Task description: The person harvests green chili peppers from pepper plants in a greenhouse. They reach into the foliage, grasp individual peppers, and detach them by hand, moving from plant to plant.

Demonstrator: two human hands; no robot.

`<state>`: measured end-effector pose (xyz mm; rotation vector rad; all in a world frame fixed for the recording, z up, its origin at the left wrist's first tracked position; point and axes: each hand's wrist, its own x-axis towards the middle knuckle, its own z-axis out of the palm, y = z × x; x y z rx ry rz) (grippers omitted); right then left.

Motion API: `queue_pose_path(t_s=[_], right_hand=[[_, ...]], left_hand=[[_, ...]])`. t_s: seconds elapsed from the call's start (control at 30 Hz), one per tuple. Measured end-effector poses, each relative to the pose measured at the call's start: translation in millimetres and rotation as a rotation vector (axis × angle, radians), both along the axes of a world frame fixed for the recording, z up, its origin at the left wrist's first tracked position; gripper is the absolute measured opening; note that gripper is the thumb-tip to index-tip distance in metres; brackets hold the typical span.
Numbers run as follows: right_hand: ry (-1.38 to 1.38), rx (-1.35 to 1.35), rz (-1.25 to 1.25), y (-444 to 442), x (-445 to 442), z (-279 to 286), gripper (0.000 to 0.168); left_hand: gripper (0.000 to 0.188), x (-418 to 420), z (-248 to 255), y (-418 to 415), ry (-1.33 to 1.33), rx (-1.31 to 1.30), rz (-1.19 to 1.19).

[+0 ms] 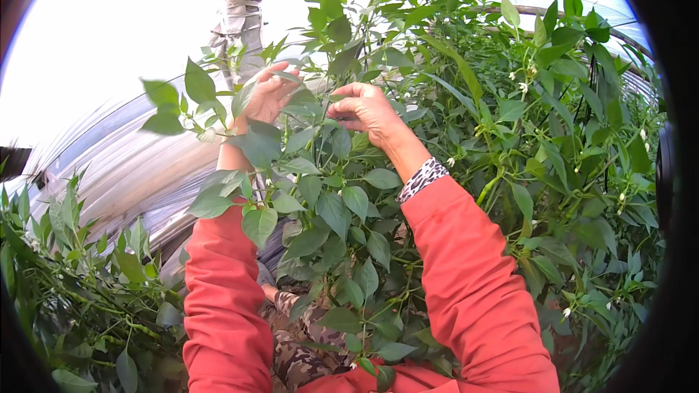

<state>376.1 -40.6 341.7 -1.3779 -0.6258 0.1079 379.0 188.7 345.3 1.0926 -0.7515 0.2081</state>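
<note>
A tall green pepper plant (327,202) stands between my two arms in the head view. My left hand (268,95) is raised behind some of its leaves, palm partly showing, fingers bent and apart; leaves cover part of it. Close by on the right, my right hand (363,112) is among the upper stems, thumb and fingertips close together. Leaves hide what lies at those fingertips, so whether they pinch a stem cannot be told. A leafy shoot with broad leaves (200,84) sticks out left of my left wrist.
Dense pepper plants with white flowers (523,87) fill the right side. More plants with slender green peppers (143,329) grow at lower left. A pole with wrapped cloth and ties (252,22) rises behind my left hand. Plastic sheeting (125,164) slopes down at left.
</note>
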Motion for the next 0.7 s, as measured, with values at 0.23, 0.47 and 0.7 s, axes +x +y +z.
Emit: queue_pose_path(t_s=[0.23,0.47,0.7], right_hand=[[-0.141,-0.117,-0.083,4,-8,11,0.013],[-0.368,-0.049,-0.164,-38,-38,38,0.01],[-0.833,0.087,0.094,-20,-155,76,0.014]], left_hand=[[0.026,-29,-112,62,0.094,-0.617,0.077],[0.035,-72,-124,-54,0.097,-0.249,0.788],[0.034,-121,-75,-131,-0.304,0.274,1.039]])
